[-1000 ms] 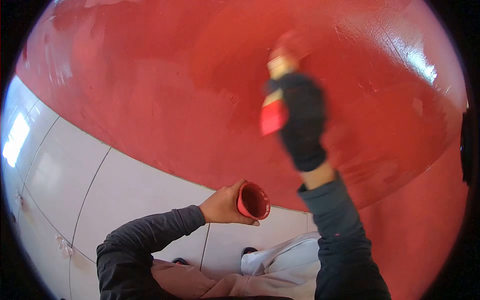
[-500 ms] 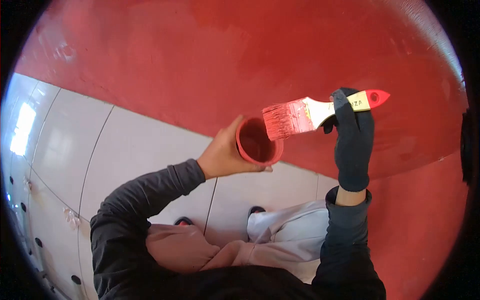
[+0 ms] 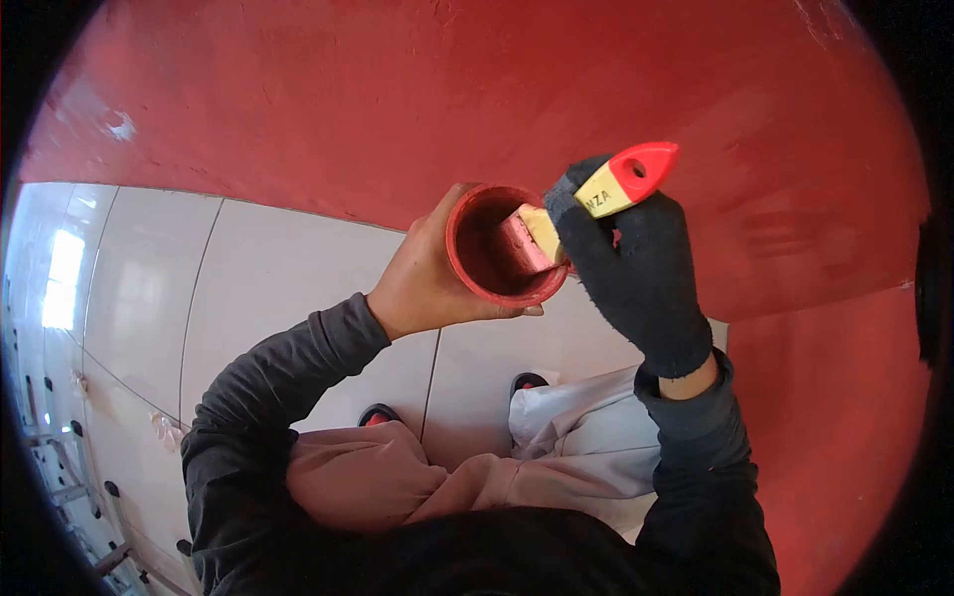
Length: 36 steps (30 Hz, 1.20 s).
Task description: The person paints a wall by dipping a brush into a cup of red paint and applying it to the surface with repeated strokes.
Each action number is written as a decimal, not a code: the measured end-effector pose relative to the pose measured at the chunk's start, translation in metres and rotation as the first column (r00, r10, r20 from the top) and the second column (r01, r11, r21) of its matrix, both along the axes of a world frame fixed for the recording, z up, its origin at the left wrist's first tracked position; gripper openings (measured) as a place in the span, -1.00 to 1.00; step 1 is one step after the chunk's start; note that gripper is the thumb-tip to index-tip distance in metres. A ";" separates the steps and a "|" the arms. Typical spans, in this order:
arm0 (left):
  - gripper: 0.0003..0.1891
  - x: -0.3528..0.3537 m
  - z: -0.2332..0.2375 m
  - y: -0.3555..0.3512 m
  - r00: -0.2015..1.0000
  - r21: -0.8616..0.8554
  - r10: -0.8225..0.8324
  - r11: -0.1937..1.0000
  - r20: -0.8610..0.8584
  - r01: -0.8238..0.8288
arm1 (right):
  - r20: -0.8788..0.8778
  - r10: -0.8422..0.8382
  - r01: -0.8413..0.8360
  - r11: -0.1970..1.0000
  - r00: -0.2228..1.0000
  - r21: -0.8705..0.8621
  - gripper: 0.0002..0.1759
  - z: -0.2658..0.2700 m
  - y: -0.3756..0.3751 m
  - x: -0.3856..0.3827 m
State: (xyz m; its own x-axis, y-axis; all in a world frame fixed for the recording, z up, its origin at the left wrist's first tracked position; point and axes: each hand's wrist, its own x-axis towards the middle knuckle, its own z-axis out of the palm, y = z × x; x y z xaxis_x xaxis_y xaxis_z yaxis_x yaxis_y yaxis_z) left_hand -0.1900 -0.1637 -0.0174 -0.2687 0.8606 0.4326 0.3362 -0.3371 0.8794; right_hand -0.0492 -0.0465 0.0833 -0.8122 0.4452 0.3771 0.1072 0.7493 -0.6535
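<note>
My bare left hand (image 3: pixel 422 268) is wrapped round a red cup (image 3: pixel 457 260) whose inside is coated with red paint. In my right hand (image 3: pixel 636 268), which wears a dark glove, is a paintbrush (image 3: pixel 601 194) with a pale yellow handle and a red tip. The brush slants down into the cup, and its bristles (image 3: pixel 522 243) are mostly hidden inside. Behind both hands rises a red-painted wall (image 3: pixel 328 99), with uneven, streaky paint.
Light floor tiles (image 3: pixel 288 268) lie below the cup. A ladder (image 3: pixel 75 487) is at the lower left, near a crumpled scrap of clear plastic (image 3: pixel 166 431). My feet and pale trousers (image 3: pixel 586 427) show beneath my arms.
My right hand has moved left and tipped the paintbrush down, so its bristles have gone from beside the rim to inside the cup. The cup has risen slightly in view.
</note>
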 end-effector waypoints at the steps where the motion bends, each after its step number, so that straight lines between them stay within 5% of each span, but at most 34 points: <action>1: 0.07 0.000 0.000 0.000 1.000 -0.002 -0.006 1.000 0.006 0.006 | 0.000 0.020 -0.020 0.999 1.000 0.036 -0.75 -0.003 0.001 0.000; 15: -0.03 0.000 -0.004 0.006 0.999 0.017 0.023 1.000 0.025 -0.023 | -0.016 -0.005 0.006 0.997 1.000 0.078 -0.77 0.002 0.006 0.000; 18: -0.05 -0.002 0.000 0.005 0.998 0.033 0.049 0.998 0.032 -0.050 | -0.179 -0.159 0.089 0.934 0.971 -0.345 -0.73 0.008 0.010 0.002; 21: -0.03 -0.006 0.005 0.004 0.998 -0.001 0.048 0.999 0.046 -0.048 | -0.181 -0.258 0.129 0.841 0.949 -0.525 -0.72 0.011 0.018 0.004; 30: -0.07 -0.018 0.017 0.002 0.993 0.005 0.105 0.994 0.048 -0.105 | -0.265 -0.294 -0.039 0.599 0.919 -0.800 -0.67 0.000 0.039 0.003; 36: -0.17 -0.021 0.019 0.000 0.982 0.032 0.190 0.981 0.009 -0.190 | -0.610 -0.179 -0.143 0.886 0.772 -0.441 -0.72 0.050 0.031 -0.032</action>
